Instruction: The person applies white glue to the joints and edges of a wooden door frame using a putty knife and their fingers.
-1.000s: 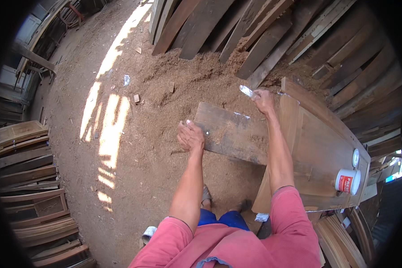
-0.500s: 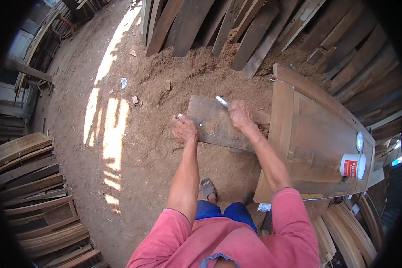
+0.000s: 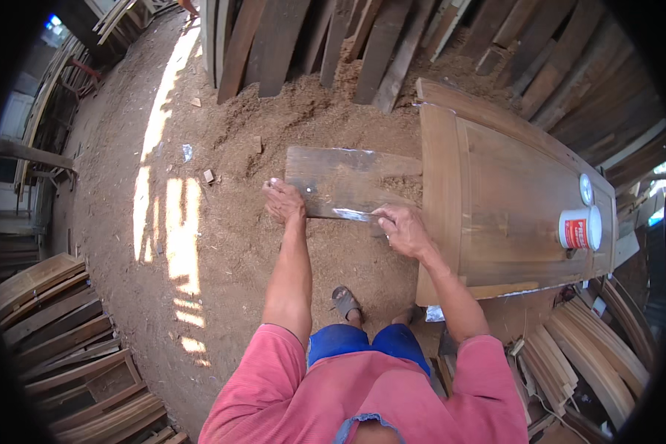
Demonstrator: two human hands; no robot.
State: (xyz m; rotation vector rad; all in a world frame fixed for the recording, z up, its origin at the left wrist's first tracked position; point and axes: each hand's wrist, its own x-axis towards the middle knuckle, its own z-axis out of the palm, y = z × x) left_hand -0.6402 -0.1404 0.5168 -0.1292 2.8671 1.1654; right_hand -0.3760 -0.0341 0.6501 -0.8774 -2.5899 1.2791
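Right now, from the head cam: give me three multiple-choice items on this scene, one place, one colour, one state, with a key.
1. Where does the white tub stand?
A. on the door panel
B. on the sawdust ground
C. on the board

2. What colour is the person's shirt?
A. green
B. pinkish red
C. white

3. What is the right hand doing?
A. hanging empty
B. gripping the tub
C. holding a flat metal blade on the board

Key: A, the tub sits near the panel's right end; B, the shirt is pinkish red; C, the blade lies against the board, which the left hand steadies.
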